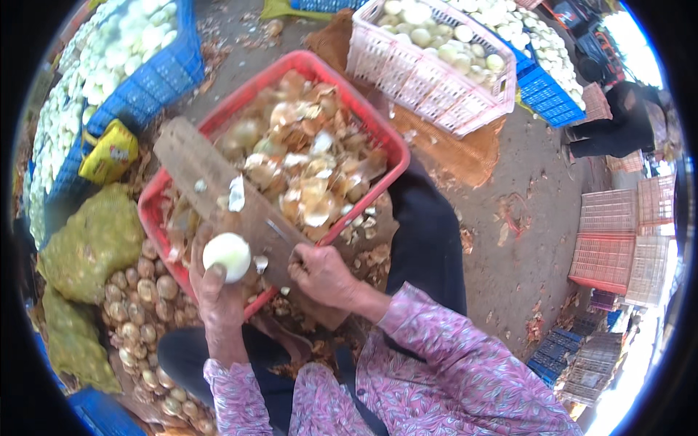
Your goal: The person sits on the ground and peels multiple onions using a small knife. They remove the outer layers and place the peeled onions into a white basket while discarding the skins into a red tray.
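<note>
A peeled white onion (227,258) rests in my left hand (215,289), thumb across its lower side. My right hand (324,275) is closed around the handle end of a knife, whose thin blade (279,229) points up and left; the handle is hidden in the fist. Both hands are over a wooden board (202,169) laid across a red plastic crate (401,158). Bits of white onion peel (236,193) lie on the board. Brown onion skins (316,191) and some onions fill the crate.
Unpeeled onions (136,300) and green mesh sacks (90,245) lie at left. Peeled onions fill blue crates (158,76) and a pink crate (431,82). A yellow bag (110,152) is near. A person (621,120) and stacked crates (605,240) are at right.
</note>
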`<state>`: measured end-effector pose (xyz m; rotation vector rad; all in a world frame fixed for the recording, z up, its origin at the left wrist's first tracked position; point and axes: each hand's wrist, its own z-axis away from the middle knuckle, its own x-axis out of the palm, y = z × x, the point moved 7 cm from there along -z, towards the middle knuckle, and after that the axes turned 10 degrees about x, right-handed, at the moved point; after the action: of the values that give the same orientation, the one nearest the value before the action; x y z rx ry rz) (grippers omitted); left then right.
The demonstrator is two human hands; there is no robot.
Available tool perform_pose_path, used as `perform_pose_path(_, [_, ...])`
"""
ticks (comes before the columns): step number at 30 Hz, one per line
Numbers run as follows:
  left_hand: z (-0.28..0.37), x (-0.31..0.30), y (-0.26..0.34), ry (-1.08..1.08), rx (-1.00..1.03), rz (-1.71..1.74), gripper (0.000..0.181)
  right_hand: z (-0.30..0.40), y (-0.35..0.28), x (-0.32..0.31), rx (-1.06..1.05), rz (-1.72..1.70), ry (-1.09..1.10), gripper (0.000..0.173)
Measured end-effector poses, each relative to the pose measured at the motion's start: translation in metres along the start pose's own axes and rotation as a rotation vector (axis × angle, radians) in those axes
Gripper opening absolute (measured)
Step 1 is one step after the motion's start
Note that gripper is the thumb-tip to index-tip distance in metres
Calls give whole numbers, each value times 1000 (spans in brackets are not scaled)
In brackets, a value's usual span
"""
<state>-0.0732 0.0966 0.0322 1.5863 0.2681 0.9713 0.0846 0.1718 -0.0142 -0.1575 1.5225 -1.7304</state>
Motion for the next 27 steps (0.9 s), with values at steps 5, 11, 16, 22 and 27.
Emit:
perform_pose_path(5, [-132, 251, -3, -402, 197, -169, 73, 4, 1, -5, 25, -91, -53, 11])
perform_pose_path(11, [-120, 149, 50, -222, 236, -311, 49, 2, 3, -2, 36, 16, -118, 10])
perform_pose_path(16, [94, -206, 172, -61, 385, -1073, 23, 42, -1, 53, -587, 948, -235, 15])
perform_pose_path(22, [356, -402, 3, 481, -462, -1172, 24, 17, 30, -21, 229, 221, 16, 17])
perform_pose_path(27, [418, -433, -131, 577, -880, -1151, 47, 0, 38, -13, 253, 316, 48, 18])
